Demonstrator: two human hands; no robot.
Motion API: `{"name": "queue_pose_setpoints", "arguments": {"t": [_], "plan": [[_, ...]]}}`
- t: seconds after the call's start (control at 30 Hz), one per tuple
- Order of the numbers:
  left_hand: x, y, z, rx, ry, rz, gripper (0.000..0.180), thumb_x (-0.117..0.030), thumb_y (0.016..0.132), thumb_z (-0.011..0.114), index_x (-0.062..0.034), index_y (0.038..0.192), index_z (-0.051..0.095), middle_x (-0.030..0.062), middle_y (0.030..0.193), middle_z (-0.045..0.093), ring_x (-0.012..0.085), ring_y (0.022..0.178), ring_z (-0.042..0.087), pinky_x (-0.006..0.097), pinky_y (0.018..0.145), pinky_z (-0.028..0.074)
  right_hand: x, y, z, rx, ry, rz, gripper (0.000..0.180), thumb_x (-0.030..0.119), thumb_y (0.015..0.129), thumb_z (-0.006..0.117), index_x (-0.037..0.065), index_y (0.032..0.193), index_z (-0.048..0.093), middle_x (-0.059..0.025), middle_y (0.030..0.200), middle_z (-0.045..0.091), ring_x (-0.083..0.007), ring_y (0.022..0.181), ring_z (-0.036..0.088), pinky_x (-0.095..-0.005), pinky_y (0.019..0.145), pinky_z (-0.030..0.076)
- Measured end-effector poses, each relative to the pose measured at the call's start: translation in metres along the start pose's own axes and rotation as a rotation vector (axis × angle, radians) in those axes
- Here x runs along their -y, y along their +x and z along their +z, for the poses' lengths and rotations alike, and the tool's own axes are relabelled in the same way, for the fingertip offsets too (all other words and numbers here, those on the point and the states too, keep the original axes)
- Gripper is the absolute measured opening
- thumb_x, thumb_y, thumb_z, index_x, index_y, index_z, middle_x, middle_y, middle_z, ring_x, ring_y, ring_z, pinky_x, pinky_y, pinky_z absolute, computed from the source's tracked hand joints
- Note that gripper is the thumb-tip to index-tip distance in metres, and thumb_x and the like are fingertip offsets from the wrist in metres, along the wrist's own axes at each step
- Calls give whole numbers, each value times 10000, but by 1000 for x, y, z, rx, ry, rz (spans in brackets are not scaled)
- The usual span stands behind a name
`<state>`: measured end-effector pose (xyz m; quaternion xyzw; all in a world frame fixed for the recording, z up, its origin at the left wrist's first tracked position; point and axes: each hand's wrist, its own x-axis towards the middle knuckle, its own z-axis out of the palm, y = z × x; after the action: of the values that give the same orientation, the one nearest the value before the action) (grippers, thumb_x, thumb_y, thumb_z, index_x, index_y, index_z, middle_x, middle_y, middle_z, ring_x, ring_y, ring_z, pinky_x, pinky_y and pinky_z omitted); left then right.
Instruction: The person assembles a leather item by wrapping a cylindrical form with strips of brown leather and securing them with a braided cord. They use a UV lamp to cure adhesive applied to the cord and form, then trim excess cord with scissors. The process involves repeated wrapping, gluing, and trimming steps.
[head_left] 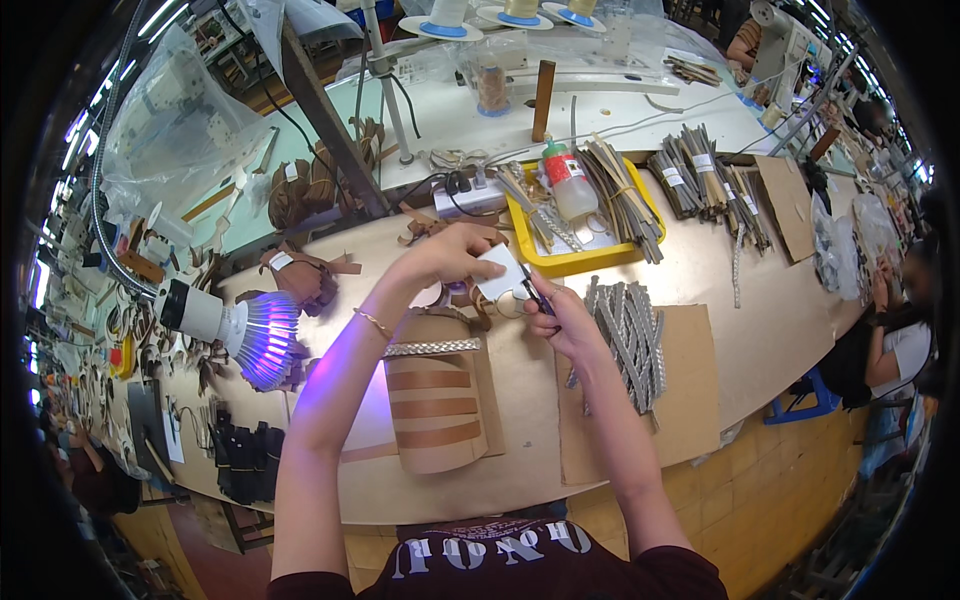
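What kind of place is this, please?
Probably a leather or footwear workshop: bundles of cut straps lie on the workbench, thread cones stand behind, and silver braided strips lie on cardboard.

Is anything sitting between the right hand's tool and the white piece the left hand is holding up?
Nothing visible. The left hand holds the white piece above the table, and the right hand has its thin dark tool right at the piece's edge. The silver braided strips lie off to the right.
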<state>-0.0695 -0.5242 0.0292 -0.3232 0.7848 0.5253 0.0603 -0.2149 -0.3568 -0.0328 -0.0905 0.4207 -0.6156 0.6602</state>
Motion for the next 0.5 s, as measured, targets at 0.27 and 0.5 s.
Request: {"name": "queue_pose_setpoints", "arguments": {"t": [0.27,0.5], "plan": [[10,-8,-14,-34,-268,35,308,-153,870,715,61,1088,678,31,875,688,56,763,593,212,677,490,0,-23,10,-125,-167,-158,275,277,985,555,94,1189,546,-17,667,553,-21,431,313,-183,411,225],[1,-7,-6,23,-344,50,269,-100,877,685,44,1104,680,44,899,680,80,779,590,240,688,495,-2,-24,13,-36,-224,-181,315,296,975,577,1,1059,651,9,642,521,-17,447,309,-182,415,216]]}}
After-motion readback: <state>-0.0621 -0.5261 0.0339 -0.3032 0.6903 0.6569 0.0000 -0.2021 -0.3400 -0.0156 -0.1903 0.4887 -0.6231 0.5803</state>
